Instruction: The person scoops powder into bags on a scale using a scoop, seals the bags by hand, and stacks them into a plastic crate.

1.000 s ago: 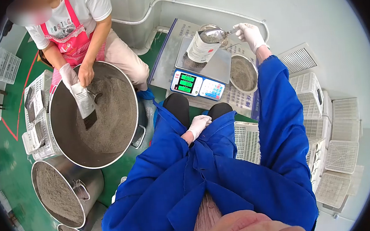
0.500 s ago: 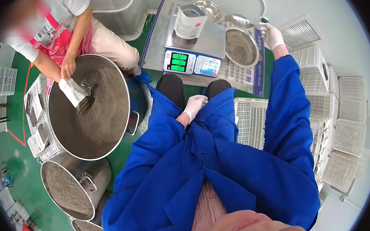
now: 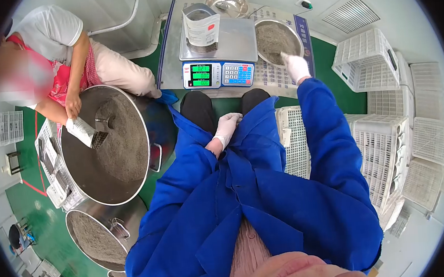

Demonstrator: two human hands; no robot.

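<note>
My right hand (image 3: 296, 67), gloved in white, reaches over the near rim of a steel basin (image 3: 300, 43) of grey-brown powder (image 3: 275, 38). Its fingers are closed on what seems to be a metal spoon, mostly hidden by the hand and powder. In my lap, my left hand (image 3: 226, 128), also gloved, rests with curled fingers by the edge of my blue coat; whatever it may hold is hidden. Left of the basin, an open white pouch (image 3: 204, 29) stands upright on the pan of a digital scale (image 3: 243, 39), whose green displays are lit.
A co-worker (image 3: 69, 59) at left holds a white pouch (image 3: 81, 132) inside a large steel drum (image 3: 107, 195) of powder. More powder drums (image 3: 98, 240) stand nearer me. Another steel bowl (image 3: 227, 4) sits behind the scale. White plastic crates (image 3: 368, 59) are stacked at right.
My right hand has come down and inward from beyond the basin to its near rim. The metal spoon seen above the basin no longer shows clearly. The view has shifted; my left hand stays in my lap.
</note>
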